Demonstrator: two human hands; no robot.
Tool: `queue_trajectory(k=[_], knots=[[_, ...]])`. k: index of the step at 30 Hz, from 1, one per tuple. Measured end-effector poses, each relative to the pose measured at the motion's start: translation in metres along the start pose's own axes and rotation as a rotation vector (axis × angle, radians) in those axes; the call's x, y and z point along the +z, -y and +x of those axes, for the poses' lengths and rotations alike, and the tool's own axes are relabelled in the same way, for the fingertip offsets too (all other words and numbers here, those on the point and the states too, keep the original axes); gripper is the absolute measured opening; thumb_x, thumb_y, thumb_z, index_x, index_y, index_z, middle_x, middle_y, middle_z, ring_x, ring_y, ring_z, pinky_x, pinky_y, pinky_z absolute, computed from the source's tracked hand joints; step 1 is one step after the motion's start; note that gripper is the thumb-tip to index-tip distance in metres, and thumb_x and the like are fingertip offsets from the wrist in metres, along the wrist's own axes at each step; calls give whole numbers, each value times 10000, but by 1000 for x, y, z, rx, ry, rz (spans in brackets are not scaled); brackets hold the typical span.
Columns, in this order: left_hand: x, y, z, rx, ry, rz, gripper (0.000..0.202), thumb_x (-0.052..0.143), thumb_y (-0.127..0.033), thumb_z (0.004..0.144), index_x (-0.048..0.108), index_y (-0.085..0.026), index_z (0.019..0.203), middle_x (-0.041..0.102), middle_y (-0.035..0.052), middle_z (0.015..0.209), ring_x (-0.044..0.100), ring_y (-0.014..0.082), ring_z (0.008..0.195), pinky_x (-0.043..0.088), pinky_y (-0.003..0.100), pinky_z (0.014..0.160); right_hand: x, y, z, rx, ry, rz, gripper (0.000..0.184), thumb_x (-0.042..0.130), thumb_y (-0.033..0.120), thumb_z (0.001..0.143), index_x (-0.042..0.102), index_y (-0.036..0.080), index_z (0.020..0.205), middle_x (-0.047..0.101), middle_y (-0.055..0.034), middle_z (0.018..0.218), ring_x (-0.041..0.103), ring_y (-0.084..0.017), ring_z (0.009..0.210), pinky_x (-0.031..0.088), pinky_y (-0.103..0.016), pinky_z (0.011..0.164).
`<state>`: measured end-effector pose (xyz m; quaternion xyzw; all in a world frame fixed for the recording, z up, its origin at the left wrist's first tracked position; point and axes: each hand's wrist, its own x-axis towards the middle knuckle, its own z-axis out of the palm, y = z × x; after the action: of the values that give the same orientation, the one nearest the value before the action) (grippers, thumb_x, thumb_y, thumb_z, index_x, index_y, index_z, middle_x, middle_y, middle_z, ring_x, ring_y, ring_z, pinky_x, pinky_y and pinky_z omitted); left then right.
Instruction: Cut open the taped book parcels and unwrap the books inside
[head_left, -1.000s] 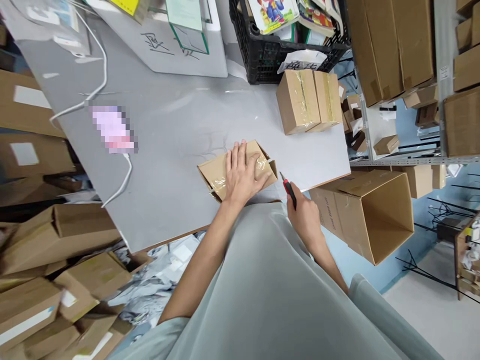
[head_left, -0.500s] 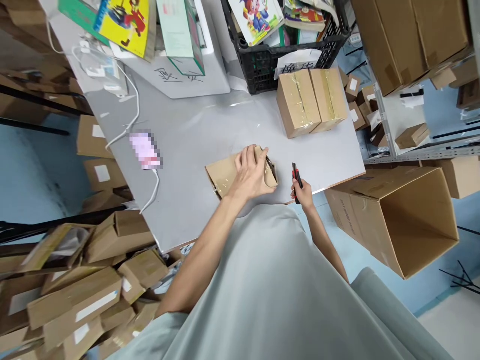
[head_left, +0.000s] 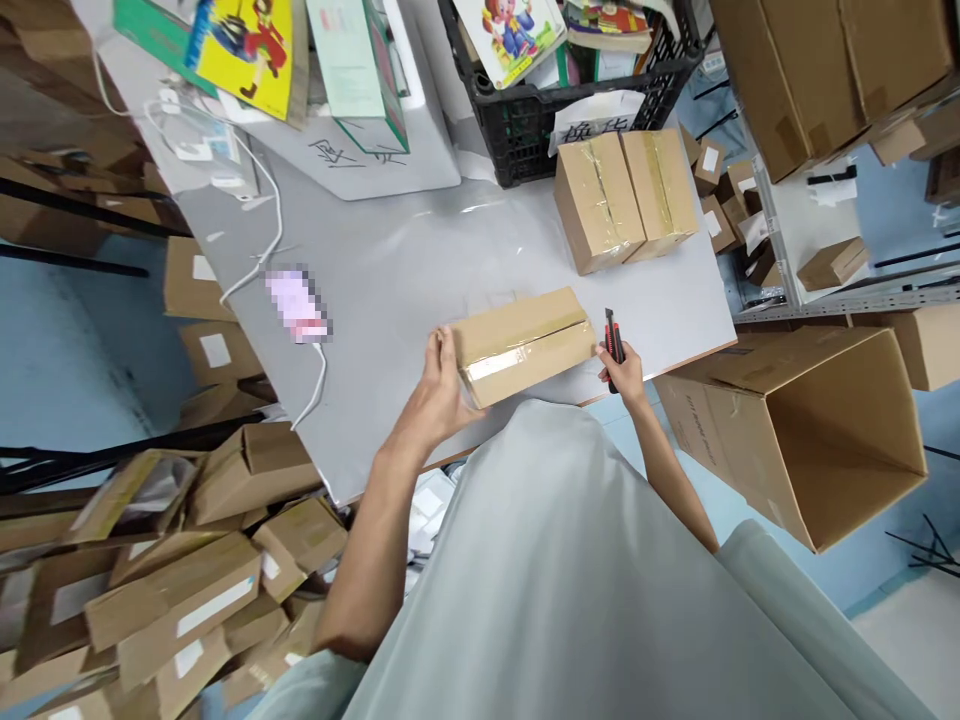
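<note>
Half a second ago, we see the left hand [head_left: 442, 390] bent over the right end of the box [head_left: 525, 335], and now it has gone to the opposite end, its fingers clamped around that left edge. The box has been turned too: a long side with a taped seam faces up, where a loose end flap showed at the right. The right hand [head_left: 627, 372] has come in close to the box's right end, its fingers closed on a knife [head_left: 613, 345] that points away from our body; whether they also touch the cardboard, we cannot tell. For the work in hand, we take this as the box being handled from both ends, with its seam in plain reach.

The box sits at the near edge of the tabletop [head_left: 390, 270], slightly tilted; we cannot tell if it rests fully there. It is long, plain brown, with shiny tape [head_left: 510, 357] along the seam and a dark line towards the right. Whether that tape is cut is unclear to us. Two taped boxes [head_left: 600, 205] stand well apart, beyond it.
</note>
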<state>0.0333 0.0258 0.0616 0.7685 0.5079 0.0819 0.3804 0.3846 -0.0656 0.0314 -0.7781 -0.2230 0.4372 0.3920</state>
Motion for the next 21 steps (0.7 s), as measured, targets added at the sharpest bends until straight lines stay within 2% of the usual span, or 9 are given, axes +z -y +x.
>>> queue_trajectory(k=[2,4,6,8,11,14,17,21], knots=[[5,26,-10,-131,1,-28,1397,873,-400,772,-32,-192,1815,239,306,1829,593,477,1494,591,564,1135,22,2,-4,-10,75,13,501,792,641,790,642,212,1003,651,66,692,606,-112,478,534,-235,484],[14,42,-18,-230,-27,-106,1294,795,-391,843,-39,-210,1816,369,281,1787,690,412,1388,620,547,1096,43,2,-10,-16,117,8,477,782,645,798,610,229,954,622,81,668,594,-109,467,516,-228,463],[25,47,-24,-257,-88,-206,1196,745,-430,897,14,-210,1818,422,258,1766,696,358,1379,639,513,1078,58,2,-15,-16,119,-11,457,756,653,824,566,248,916,568,102,620,585,-112,456,505,-222,452],[36,44,-27,-258,-171,-261,1065,688,-495,957,128,-190,1811,451,251,1747,672,328,1410,643,482,1083,63,1,-17,-22,117,-42,448,749,649,839,547,256,910,551,109,597,582,-114,455,504,-218,458],[47,35,-28,-286,-279,-234,895,599,-545,1028,283,-161,1772,518,262,1686,667,331,1419,630,476,1101,56,-4,-8,-49,141,-83,454,724,669,870,563,247,915,551,100,572,568,-116,445,485,-217,463],[50,32,-26,-292,-342,-190,812,574,-531,1049,356,-164,1740,566,259,1639,656,350,1441,620,484,1109,44,-17,15,-48,57,-72,459,591,697,945,561,240,929,587,73,630,569,-109,447,464,-214,461],[50,35,-27,-283,-347,-177,799,578,-527,1048,377,-156,1726,568,264,1638,644,371,1460,620,495,1107,33,-34,44,-9,-51,-137,385,528,633,969,523,250,934,570,77,656,591,-113,489,492,-213,511],[51,40,-29,-286,-334,-177,798,611,-518,1037,383,-173,1719,551,257,1666,651,362,1454,625,489,1098,21,-52,73,-37,-44,-257,327,578,568,924,550,243,939,572,78,629,599,-144,562,513,-232,574]])
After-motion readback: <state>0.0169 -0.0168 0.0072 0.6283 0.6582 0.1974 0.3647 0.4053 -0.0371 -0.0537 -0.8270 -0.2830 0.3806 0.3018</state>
